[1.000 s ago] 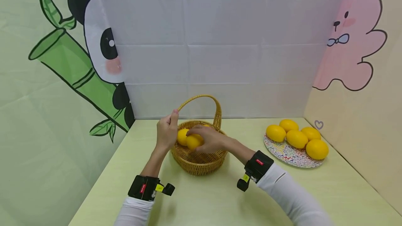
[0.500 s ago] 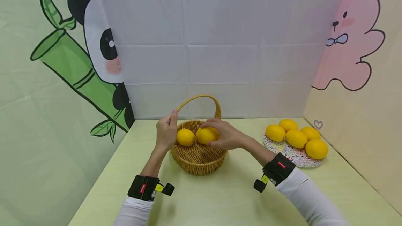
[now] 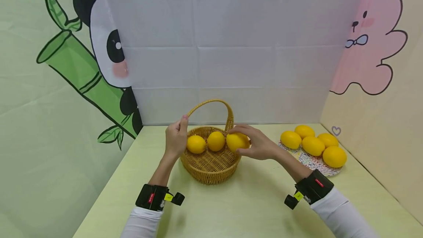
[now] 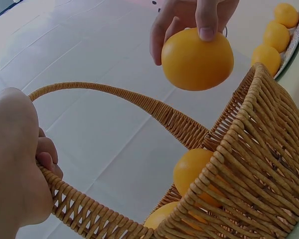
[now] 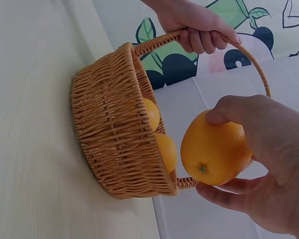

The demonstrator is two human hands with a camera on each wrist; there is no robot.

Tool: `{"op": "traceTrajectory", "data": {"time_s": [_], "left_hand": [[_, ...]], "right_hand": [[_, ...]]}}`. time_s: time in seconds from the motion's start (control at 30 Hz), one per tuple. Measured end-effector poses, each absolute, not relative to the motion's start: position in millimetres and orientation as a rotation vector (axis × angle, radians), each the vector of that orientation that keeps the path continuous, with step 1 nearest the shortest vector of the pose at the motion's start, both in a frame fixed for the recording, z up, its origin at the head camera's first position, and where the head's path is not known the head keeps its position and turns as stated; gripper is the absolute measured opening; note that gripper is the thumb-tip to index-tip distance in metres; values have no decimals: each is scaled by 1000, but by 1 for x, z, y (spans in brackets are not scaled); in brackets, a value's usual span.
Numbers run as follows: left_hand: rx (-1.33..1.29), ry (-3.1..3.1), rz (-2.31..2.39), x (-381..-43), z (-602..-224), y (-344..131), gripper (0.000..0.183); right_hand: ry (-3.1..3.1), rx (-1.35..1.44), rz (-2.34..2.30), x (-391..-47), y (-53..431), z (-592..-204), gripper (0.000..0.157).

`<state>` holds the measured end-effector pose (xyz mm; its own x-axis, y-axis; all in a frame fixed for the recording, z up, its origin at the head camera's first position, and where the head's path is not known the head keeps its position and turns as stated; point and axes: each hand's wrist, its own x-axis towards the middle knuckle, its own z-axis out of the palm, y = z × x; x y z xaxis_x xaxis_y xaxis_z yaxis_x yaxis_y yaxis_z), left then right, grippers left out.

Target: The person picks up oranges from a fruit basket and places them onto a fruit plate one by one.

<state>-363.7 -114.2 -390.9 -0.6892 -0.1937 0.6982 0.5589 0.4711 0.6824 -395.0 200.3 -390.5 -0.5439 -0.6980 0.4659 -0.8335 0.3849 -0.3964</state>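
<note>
My left hand (image 3: 176, 137) grips the arched handle (image 3: 211, 101) of a round wicker basket (image 3: 209, 177) on its left side. Two oranges, a left one (image 3: 196, 144) and a middle one (image 3: 216, 141), lie inside the basket. My right hand (image 3: 259, 143) holds another orange (image 3: 237, 142) between thumb and fingers, over the basket's right rim. In the right wrist view this held orange (image 5: 214, 149) shows its green stem end and hangs apart from the basket. The left wrist view also shows the held orange (image 4: 198, 59) above the rim.
To the right, a speckled plate (image 3: 308, 160) bears several oranges (image 3: 313, 146), close to the right wall. The pale table (image 3: 231, 208) runs back to a white cloth wall (image 3: 231, 65). A panda drawing (image 3: 110, 47) covers part of the left wall.
My right hand has moved right, carrying the orange from low in the basket to its right rim. The middle orange has come into sight. My left hand keeps its grip on the handle.
</note>
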Motion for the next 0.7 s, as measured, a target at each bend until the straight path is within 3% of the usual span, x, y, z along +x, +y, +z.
{"op": "traceTrajectory", "data": {"time_s": [0.43,0.7], "left_hand": [[-311,-1950,-1291,-338,-372,-103,58],[-277,-1955,-1286,-359,-389,-114,60]], "right_hand": [[-2432,1214,966,-388,250,-393,60],[-2463,1121,1020,-380,283,-394,62]]}}
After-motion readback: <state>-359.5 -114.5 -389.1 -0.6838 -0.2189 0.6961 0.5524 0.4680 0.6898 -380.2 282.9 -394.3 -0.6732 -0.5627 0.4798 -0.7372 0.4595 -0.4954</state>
